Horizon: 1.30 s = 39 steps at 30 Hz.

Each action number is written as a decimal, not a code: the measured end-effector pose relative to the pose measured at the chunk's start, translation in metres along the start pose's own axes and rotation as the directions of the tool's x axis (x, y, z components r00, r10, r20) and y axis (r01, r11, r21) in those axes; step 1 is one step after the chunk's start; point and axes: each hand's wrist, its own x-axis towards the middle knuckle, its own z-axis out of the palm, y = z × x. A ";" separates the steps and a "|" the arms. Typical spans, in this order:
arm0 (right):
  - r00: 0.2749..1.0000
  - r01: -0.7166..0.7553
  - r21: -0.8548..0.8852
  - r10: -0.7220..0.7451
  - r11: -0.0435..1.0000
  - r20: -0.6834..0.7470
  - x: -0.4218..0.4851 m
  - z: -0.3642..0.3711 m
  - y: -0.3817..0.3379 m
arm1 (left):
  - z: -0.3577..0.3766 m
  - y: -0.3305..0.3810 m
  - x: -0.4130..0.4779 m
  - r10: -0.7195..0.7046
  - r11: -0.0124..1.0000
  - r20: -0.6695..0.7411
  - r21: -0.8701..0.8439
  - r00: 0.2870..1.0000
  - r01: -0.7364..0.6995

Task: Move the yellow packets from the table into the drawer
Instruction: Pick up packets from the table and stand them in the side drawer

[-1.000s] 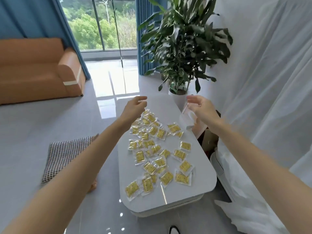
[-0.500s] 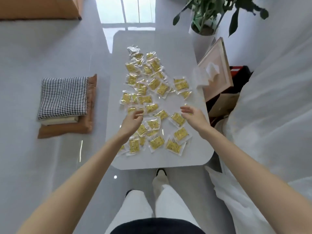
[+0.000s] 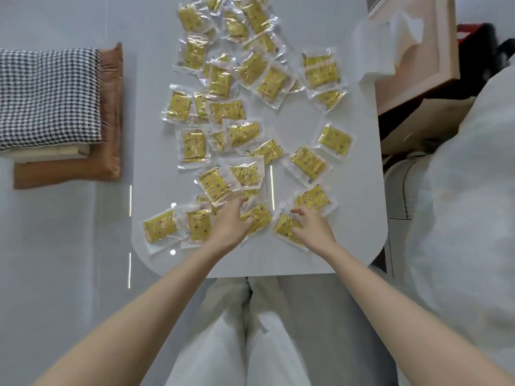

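The yellow packets (image 3: 308, 162) all lie on the table (image 3: 351, 246), spread from its far end to its near edge. We see none in the drawer (image 3: 437, 51), which stands open just beside the table's far right corner and holds only some white paper (image 3: 404, 37).

A second ago our hands were raised over the table's far end. Half a second ago they had dropped to the middle of the spread. Now both have drawn back to the packets closest to the table's near edge, and our view has tipped straight down onto them. We judge that gathering is only starting, from the near side.

The left hand (image 3: 231, 224) rests on the overlapped packets near the table's near edge, its fingers reaching forward fairly straight, with nothing taken up. The right hand (image 3: 312, 229) sits over the near packet (image 3: 282, 228), its fingers bent over the far edge of that packet. The hand is blurred, so we cannot tell whether it already pinches the packet or merely touches it.

A checked cloth (image 3: 50, 96) lies folded on the floor well to the table's left.
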 end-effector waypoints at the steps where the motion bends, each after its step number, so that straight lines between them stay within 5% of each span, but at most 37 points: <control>1: 1.000 0.000 -0.053 -0.001 0.999 -0.003 0.010 0.011 0.010 | 0.011 -0.007 0.014 0.002 0.998 -0.005 0.056 1.000 -0.002; 8: 0.978 0.012 -0.497 -0.114 0.867 -0.175 0.042 0.056 0.042 | 0.065 -0.038 0.060 0.056 0.918 -0.088 0.396 0.995 -0.016; 18: 0.970 -0.074 -0.563 -0.071 0.823 -0.232 0.057 0.061 0.035 | 0.073 -0.046 0.071 0.011 0.905 -0.171 0.421 0.985 0.063; 23: 0.947 -0.025 -0.622 -0.180 0.783 -0.265 0.045 0.065 0.040 | 0.074 -0.050 0.068 0.005 0.910 -0.148 0.411 0.989 0.057; 26: 0.955 0.026 -0.490 -0.166 0.871 -0.244 0.035 0.065 0.037 | 0.067 -0.049 0.059 0.018 0.955 -0.087 0.297 0.996 0.009; 29: 0.978 0.035 -0.046 -0.044 0.998 -0.203 0.022 0.058 0.028 | 0.043 -0.049 0.054 -0.087 0.994 -0.002 -0.065 0.996 0.086; 31: 0.978 0.039 0.257 0.016 0.966 -0.207 0.016 0.049 0.015 | 0.019 -0.050 0.054 -0.169 0.916 -0.024 -0.373 0.985 0.148; 33: 0.978 0.049 0.382 0.033 0.923 -0.204 0.017 0.042 0.001 | -0.005 -0.053 0.060 -0.279 0.824 -0.114 -0.539 0.954 0.176; 39: 0.980 0.006 0.477 0.089 0.879 -0.177 0.047 0.041 -0.030 | -0.028 -0.079 0.111 -0.609 0.710 -0.125 -0.527 0.783 0.467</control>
